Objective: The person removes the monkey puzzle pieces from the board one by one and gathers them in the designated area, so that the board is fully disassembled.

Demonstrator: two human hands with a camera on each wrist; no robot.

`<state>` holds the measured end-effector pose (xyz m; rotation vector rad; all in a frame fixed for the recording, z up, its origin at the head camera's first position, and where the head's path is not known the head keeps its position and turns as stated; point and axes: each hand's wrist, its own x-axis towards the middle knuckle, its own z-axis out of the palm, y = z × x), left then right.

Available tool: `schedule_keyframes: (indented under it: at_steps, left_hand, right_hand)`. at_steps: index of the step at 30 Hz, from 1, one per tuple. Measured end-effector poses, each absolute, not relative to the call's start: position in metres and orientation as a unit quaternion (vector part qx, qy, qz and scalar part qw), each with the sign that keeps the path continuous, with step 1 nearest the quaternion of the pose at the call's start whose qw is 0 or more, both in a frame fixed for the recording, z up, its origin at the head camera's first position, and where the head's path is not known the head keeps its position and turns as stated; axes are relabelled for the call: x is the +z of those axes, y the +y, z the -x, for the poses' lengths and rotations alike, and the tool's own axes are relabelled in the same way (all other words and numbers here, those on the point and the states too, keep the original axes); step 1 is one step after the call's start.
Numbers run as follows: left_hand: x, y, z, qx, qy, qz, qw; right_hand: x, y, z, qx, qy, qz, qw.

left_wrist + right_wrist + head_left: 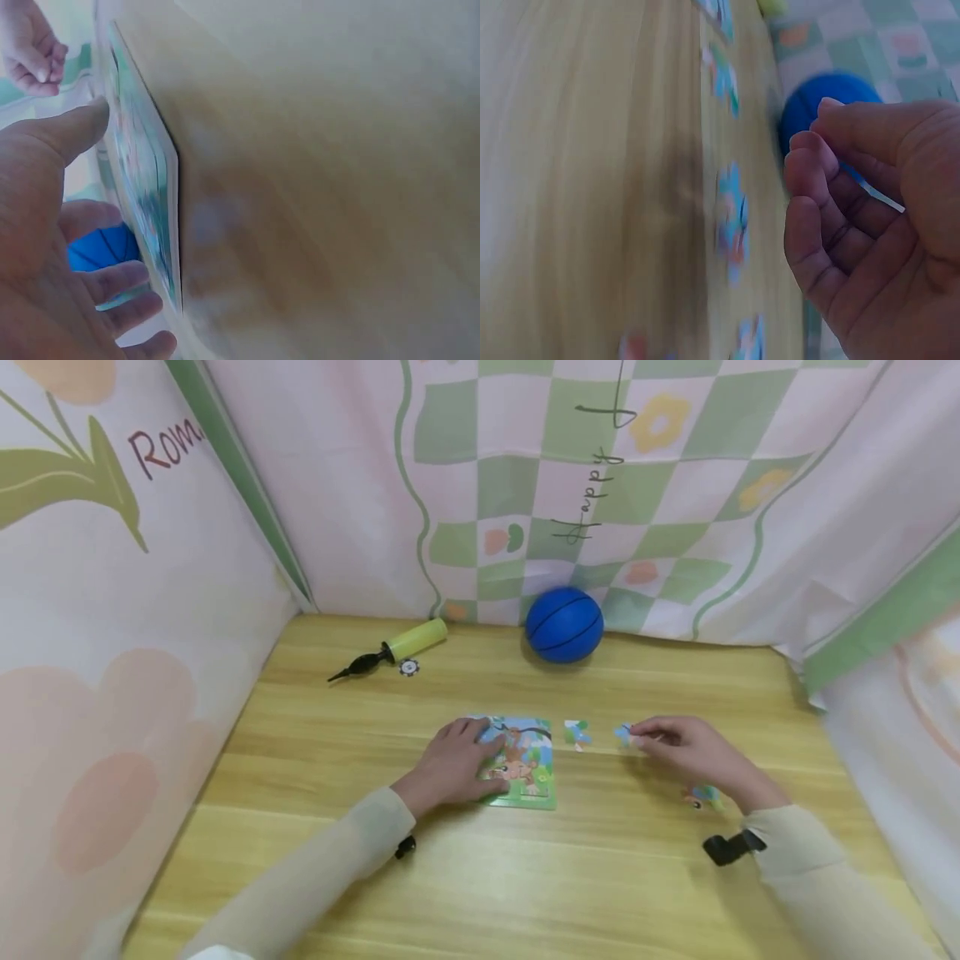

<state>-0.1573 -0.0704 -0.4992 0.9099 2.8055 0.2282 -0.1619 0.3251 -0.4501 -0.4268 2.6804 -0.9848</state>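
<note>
A puzzle board (542, 758) with a cartoon monkey picture lies flat on the wooden table. My left hand (453, 764) is spread over the board's left side; in the left wrist view its fingers are apart and grip nothing. Right of the board lies a loose puzzle piece (576, 735). Farther right, the fingertips of my right hand (697, 756) overlap another puzzle piece (622, 733) in the head view. The right wrist view shows that puzzle piece (733, 221) on the table, apart from the loosely bent fingers, with nothing visible between thumb and forefinger.
One more puzzle piece (703, 797) lies under the right wrist. A blue ball (565, 625) stands at the back by the patterned curtain (510, 485). To its left are a yellow-green hand pump (416, 641) with a black nozzle and a small black-and-white disc (408, 667).
</note>
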Motion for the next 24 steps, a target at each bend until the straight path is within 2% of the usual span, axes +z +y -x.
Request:
schedule_keyframes:
  at_steps: [6,11,14,16,24]
  left_hand:
    - [-0.495,-0.084,0.157,0.069,0.954,-0.272,0.106]
    - [-0.495,-0.088,0.153,0.071,0.952,-0.272,0.122]
    - [-0.496,-0.088,0.152,0.06,0.953,-0.271,0.119]
    - [-0.497,-0.088,0.152,0.056,0.954,-0.269,0.118]
    - [-0.496,-0.088,0.152,0.056,0.954,-0.267,0.123]
  right_hand:
    - [-0.452,0.257,0.171,-0.336,0.896,0.262,0.128]
    - [-0.458,0.22,0.164,-0.298,0.852,0.373,0.214]
    - [-0.46,0.21,0.159,-0.279,0.838,0.384,0.269]
    - [-0.461,0.207,0.156,-0.27,0.84,0.374,0.286]
    - [-0.461,0.205,0.148,-0.284,0.837,0.366,0.29]
